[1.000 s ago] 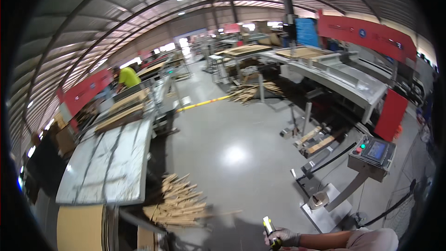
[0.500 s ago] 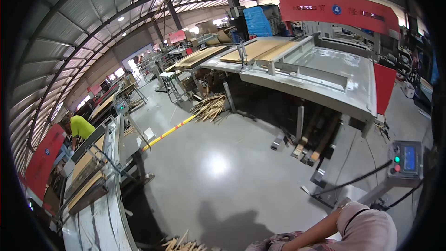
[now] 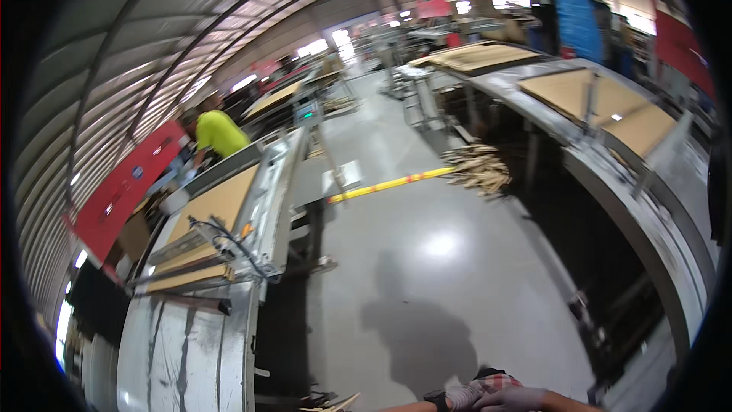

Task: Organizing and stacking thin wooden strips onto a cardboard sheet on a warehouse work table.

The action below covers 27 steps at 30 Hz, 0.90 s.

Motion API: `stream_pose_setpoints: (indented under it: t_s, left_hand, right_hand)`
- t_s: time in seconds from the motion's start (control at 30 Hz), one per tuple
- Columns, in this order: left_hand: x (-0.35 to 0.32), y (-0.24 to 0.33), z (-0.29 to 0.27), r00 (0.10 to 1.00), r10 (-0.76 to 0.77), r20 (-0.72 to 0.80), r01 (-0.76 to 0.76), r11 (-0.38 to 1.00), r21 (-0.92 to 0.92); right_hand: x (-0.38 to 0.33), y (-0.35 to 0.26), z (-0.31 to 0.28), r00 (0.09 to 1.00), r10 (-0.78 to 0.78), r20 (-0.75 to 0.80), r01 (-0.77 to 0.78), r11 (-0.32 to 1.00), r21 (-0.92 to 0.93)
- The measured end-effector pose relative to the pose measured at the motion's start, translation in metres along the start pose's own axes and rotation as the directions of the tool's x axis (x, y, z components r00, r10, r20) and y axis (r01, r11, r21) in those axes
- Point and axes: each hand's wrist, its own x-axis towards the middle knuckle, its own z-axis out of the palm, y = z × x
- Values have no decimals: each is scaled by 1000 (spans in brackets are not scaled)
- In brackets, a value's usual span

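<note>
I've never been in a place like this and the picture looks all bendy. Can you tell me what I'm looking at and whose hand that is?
The picture comes from a small camera worn on a person's head. Its lens sees very wide, so straight things curve near the rim. The place is a big workshop with a shiny grey floor. At the very bottom is the person's own gloved hand, with a dark watch on a wrist beside it. I cannot tell which hand it is, or whether its fingers hold anything. On the left runs a long metal table with flat brown boards on it. On the right is another long table, also with boards. A pile of wood scraps lies on the floor by a yellow line. Far off, a co-worker in a yellow shirt bends over the left table.
</note>
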Motion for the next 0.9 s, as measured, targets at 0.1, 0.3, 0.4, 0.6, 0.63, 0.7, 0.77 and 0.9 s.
stream_pose_setpoints:
  t_s: [0.1,0.3,0.4,0.6,0.63,0.7,0.77,0.9]
  left_hand:
    - [39,-55,-88,998,-32,-51,28,996,-80]
    - [80,-136,-298,979,-28,-202,-54,920,-388]
    - [85,-158,-387,930,-230,-287,-24,740,-672]
    - [167,-331,-519,821,-332,-465,-243,534,-810]
    - [162,-330,-577,827,-381,-414,-114,607,-786]
    - [167,-335,-679,821,-437,-367,17,662,-749]
    - [204,-357,-760,778,-296,-554,-87,823,-562]
    - [289,-387,-958,828,-84,-554,-55,972,-229]
  right_hand:
    - [35,-22,-127,906,401,-133,-347,886,308]
    - [199,113,-331,816,382,-434,-132,854,503]
    - [315,94,-445,898,268,-348,-111,906,409]
    - [532,112,-622,957,207,-205,-180,973,143]
    - [562,153,-648,940,250,-232,-217,963,158]
    - [603,238,-690,916,261,-305,-279,960,-17]
    - [612,306,-725,881,304,-362,-408,876,-258]
    - [581,455,-791,573,713,-404,-800,595,-83]
